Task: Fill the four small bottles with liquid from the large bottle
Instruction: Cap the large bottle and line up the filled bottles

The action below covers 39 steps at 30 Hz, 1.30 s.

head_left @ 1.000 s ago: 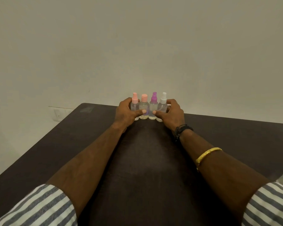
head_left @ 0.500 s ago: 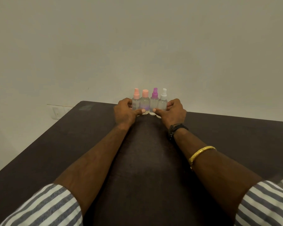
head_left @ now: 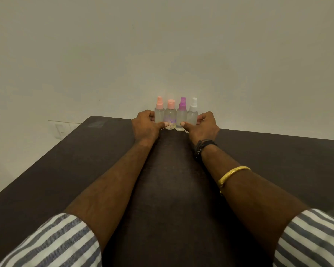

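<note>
Both hands are bracketing a row of four small clear plastic bottles [head_left: 175,117] at the far middle of the dark brown table [head_left: 85,160], just in front of the pale wall [head_left: 162,45]. From left to right they are the pink-spray-capped bottle [head_left: 159,114], a peach flat-capped bottle with purple specks [head_left: 171,117], a purple-spray-capped bottle [head_left: 181,117] and the white-spray-capped bottle [head_left: 192,115]. All four are standing upright, touching side by side, caps on. The left hand [head_left: 146,126] is curling round the pink-spray-capped bottle at the left end, its thumb lying across the front toward the peach one. The right hand [head_left: 203,128] is mirroring this, clamping the white-spray-capped bottle, its thumb reaching the base of the purple one. So both grips are closed on the row's ends and squeezing the group together. Compared with a second ago, the row is sitting farther from the person and closer to the table's far edge, and the arms are reaching out more. The hold itself looks unchanged. Judgement: the set is being slid away as one block and parked, not opened. No large bottle is showing anywhere in view, and the frosted walls are hiding the fill level, so I cannot tell whether pouring is finished or not yet begun. A black bead bracelet [head_left: 202,145] and a gold bangle [head_left: 232,173] are on the right forearm. A wall socket [head_left: 58,129] is at far left.
</note>
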Tool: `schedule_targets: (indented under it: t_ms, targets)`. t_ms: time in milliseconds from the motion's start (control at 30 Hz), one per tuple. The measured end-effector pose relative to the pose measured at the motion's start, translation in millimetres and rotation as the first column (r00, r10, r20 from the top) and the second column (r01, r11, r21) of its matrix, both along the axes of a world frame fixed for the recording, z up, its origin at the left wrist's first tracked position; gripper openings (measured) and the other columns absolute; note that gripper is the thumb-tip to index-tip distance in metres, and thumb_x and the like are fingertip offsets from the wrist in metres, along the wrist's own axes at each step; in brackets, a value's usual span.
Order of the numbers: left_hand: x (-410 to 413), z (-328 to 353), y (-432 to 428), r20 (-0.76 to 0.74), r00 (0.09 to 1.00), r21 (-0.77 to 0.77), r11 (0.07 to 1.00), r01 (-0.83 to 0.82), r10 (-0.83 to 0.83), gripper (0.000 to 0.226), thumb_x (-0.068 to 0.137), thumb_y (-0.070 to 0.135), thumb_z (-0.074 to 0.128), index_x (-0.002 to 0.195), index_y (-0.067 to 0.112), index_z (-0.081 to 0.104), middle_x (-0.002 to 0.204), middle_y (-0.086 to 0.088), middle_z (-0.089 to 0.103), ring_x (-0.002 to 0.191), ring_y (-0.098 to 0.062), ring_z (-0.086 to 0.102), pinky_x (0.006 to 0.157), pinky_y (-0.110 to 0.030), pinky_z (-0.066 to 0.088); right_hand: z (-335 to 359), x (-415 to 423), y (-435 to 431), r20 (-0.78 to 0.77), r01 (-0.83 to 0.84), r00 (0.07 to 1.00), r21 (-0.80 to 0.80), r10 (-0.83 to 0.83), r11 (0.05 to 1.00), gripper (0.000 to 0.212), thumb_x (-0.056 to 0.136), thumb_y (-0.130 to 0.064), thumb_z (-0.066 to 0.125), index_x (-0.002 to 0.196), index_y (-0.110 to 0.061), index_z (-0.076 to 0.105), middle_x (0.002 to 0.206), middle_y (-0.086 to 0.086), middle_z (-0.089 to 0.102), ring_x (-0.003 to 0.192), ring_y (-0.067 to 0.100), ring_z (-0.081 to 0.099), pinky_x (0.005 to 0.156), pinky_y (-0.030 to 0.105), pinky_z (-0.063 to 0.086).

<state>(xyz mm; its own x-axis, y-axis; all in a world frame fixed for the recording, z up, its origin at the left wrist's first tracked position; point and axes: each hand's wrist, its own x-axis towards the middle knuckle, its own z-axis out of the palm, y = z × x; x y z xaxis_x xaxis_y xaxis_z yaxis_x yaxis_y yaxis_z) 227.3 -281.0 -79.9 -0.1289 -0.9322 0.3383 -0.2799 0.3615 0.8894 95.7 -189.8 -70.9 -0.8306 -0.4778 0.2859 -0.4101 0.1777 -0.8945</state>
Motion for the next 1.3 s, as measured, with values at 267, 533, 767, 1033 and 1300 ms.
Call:
schedule_targets:
  t_ms: [267,533,767,1033,1300]
  targets:
    - [1,2,2,0.030,1.000,0.011,1.000,0.004,-0.005,0.043,0.070,0.028,0.093,0.105,0.009,0.075,0.101,-0.006,0.077,0.085,-0.015,0.072,0.081,-0.032,0.062,2,-4,1,0.043,-0.004,0.999,0.004,0.003,1.000,0.050,0.070,-0.031,0.093,0.097,-0.020,0.052,0.099,-0.001,0.063,0.098,0.023,0.066,0.082,0.038,0.059]
    - [-1,2,10,0.029,1.000,0.048,0.999,0.003,-0.004,0.048,0.069,0.026,0.094,0.108,0.007,0.073,0.106,-0.007,0.076,0.090,-0.016,0.069,0.081,-0.027,0.058,4,-2,6,0.077,-0.061,0.995,0.016,0.060,0.998,0.071,0.068,-0.033,0.094,0.123,-0.015,0.054,0.118,0.009,0.067,0.108,0.024,0.064,0.092,0.036,0.055]
    - [-8,-2,36,0.009,0.999,0.032,0.999,-0.034,0.034,0.052,0.066,0.038,0.094,0.098,0.011,0.063,0.101,-0.004,0.070,0.091,-0.022,0.065,0.075,-0.034,0.054,3,3,21,0.067,-0.077,0.995,-0.009,0.077,0.997,0.085,0.067,-0.028,0.095,0.135,-0.015,0.047,0.135,0.015,0.058,0.124,0.030,0.057,0.100,0.036,0.051]
    - [1,1,72,0.126,0.992,0.004,1.000,-0.001,0.001,0.083,0.084,0.054,0.073,0.141,0.002,0.044,0.144,-0.020,0.052,0.137,-0.040,0.046,0.109,-0.055,0.046,10,23,57,-0.442,-0.168,0.872,0.135,0.211,0.977,0.069,0.088,-0.033,0.076,0.147,-0.018,0.043,0.147,0.010,0.047,0.134,0.027,0.046,0.109,0.043,0.046]
    - [37,17,114,0.407,0.912,-0.316,0.944,0.091,0.048,0.080,0.107,0.045,0.042,0.161,0.001,0.002,0.171,-0.016,-0.001,0.158,-0.029,-0.010,0.129,-0.044,0.009,33,40,99,-0.707,-0.093,0.647,0.300,0.286,0.949,0.081,0.098,-0.029,0.062,0.162,-0.011,0.016,0.169,0.018,0.011,0.157,0.037,0.011,0.124,0.053,0.021]
